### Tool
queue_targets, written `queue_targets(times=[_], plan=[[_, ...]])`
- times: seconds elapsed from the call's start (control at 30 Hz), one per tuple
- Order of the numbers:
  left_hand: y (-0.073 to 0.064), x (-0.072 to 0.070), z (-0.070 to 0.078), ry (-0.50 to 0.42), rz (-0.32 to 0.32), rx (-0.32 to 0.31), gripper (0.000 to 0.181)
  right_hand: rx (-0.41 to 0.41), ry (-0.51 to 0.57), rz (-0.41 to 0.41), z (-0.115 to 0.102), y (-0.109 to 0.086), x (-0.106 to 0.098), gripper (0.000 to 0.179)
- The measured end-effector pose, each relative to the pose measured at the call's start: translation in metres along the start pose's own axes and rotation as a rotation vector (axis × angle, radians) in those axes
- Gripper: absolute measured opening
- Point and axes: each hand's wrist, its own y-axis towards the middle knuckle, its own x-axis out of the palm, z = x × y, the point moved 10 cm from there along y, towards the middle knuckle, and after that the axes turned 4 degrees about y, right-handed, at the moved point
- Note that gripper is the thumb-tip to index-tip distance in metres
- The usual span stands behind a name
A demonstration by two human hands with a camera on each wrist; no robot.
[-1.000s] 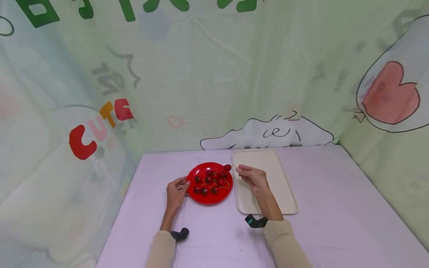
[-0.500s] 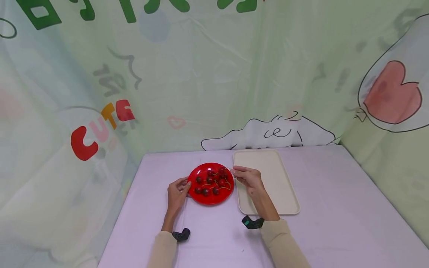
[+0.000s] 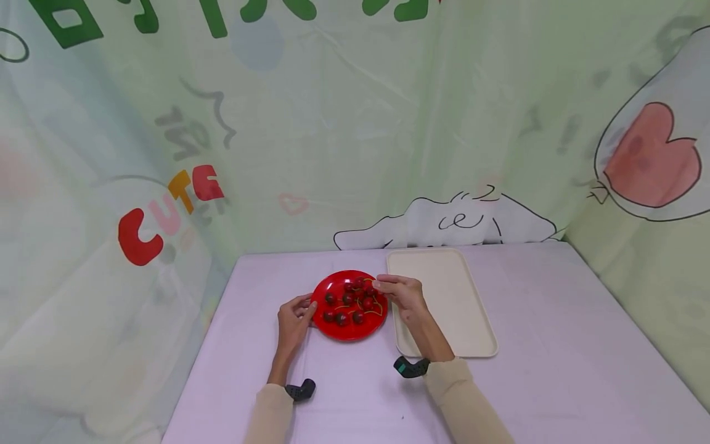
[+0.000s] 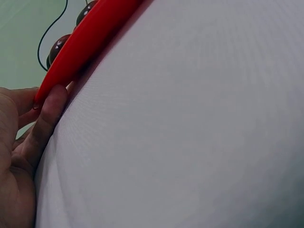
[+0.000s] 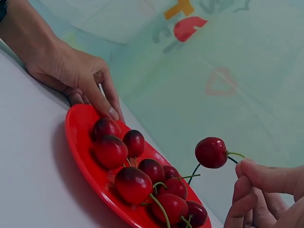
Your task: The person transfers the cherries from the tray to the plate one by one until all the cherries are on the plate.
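A red plate [image 3: 333, 330] bears several dark red cherries [image 5: 133, 185] with green stems. My left hand [image 3: 294, 320] grips its left rim, with the thumb on top and fingers below. In the left wrist view, the plate's edge [image 4: 71, 61] sits between the thumb and fingers, slightly above the cloth. My right hand [image 3: 406, 299] is over the plate's right side. Its thumb and forefinger pinch one cherry [image 5: 211, 152] by the stem, seen in the right wrist view. That cherry hangs in the air, apart from those on the plate.
A cream rectangular tray [image 3: 449, 302] lies right of the plate, partly under my right forearm. The table has a pale lilac cloth [image 3: 554, 345]. Printed curtains [image 3: 355, 135] stand behind and at both sides.
My right hand has moved left from above the tray to over the plate, carrying the cherry by its stem. The left hand keeps its grip on the plate.
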Motion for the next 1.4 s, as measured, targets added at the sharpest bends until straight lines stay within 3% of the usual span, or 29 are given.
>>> queue_targets(times=[0.63,1.4], plan=[[0.000,0.000,0.002,0.008,-0.007,0.010,0.032,-0.079,-0.059,-0.033,-0.007,-0.003,0.024,0.026],[0.000,-0.001,0.000,-0.001,-0.001,0.032,0.031,-0.309,-0.239,-0.052,-0.017,-0.002,0.054,0.013]])
